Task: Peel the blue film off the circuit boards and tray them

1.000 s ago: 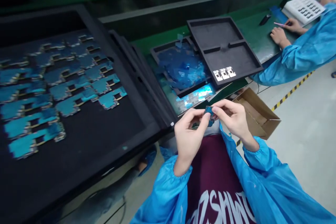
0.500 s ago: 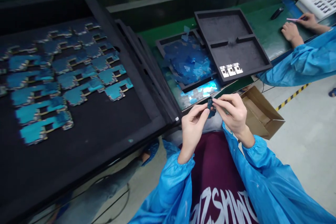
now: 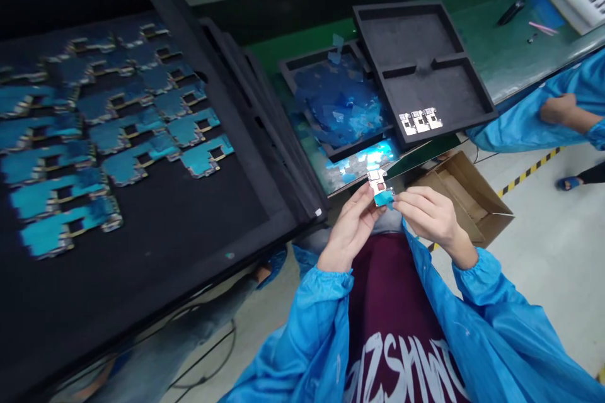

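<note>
Between my left hand [image 3: 352, 223] and my right hand [image 3: 430, 217] is a small circuit board [image 3: 379, 182] with a silver metal face. My left fingers pinch its edge. A strip of blue film [image 3: 384, 199] sits at its lower end, and my right fingertips press on that strip. Both hands are raised over my lap, in front of the black tray's corner. To the left lies a large black tray [image 3: 265, 201] holding several blue-filmed circuit boards [image 3: 155, 126] in rows.
A dark foam tray [image 3: 454, 88] holds several small metal pieces [image 3: 420, 119]. It overlaps a tray heaped with blue film scraps [image 3: 338, 101]. A cardboard box [image 3: 466, 198] stands to the right. A co-worker's blue sleeve [image 3: 520, 119] and hand [image 3: 558, 109] are beyond it, near pink tweezers [image 3: 543, 28].
The small board now shows its silver face and sits higher between my fingers. The co-worker's hands have left the bench, and the pink tweezers lie on it.
</note>
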Motion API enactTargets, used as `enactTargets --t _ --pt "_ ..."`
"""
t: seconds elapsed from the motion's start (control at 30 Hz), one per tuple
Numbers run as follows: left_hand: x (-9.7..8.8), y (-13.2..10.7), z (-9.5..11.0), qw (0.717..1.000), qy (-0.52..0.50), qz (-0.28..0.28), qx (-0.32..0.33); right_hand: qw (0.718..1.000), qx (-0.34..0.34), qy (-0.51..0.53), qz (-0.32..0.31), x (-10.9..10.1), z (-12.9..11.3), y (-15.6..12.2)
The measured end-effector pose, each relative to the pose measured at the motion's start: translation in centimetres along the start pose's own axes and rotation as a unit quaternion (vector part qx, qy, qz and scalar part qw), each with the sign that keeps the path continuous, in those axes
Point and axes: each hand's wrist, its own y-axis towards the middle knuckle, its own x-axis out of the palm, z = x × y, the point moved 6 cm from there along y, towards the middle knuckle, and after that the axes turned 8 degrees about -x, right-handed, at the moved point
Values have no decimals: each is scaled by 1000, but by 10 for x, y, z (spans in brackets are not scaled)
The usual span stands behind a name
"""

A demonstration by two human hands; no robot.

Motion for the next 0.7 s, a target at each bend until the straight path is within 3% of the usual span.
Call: enactTargets --t 0.07,0.13,0.2,0.27,0.37,0.43,0.5,0.53,0.6,0.7 --pt "-3 7 -2 1000 -18 13 13 999 -2 3 34 -5 -4 -1" --pt "-7 12 -2 998 -24 40 43 993 34 1 116 -13 2 4" --pt "-11 14 -2 995 -18 72 69 975 121 10 186 -9 25 16" --pt "-12 13 -3 993 4 86 84 955 229 45 184 14 62 35" --pt "-9 9 -3 990 41 78 107 940 324 105 33 82 121 77" --pt "-9 4 -1 988 57 80 121 931 341 84 -98 125 149 100" --pt "-11 1 1 985 67 89 128 925 334 26 -181 149 166 114" --pt "-12 0 2 985 70 95 130 927 323 0 -192 152 169 118" --pt "-13 2 4 984 72 101 131 944 292 -17 -153 141 164 120" --pt "-9 10 6 982 68 102 141 963 265 49 -28 96 136 102"
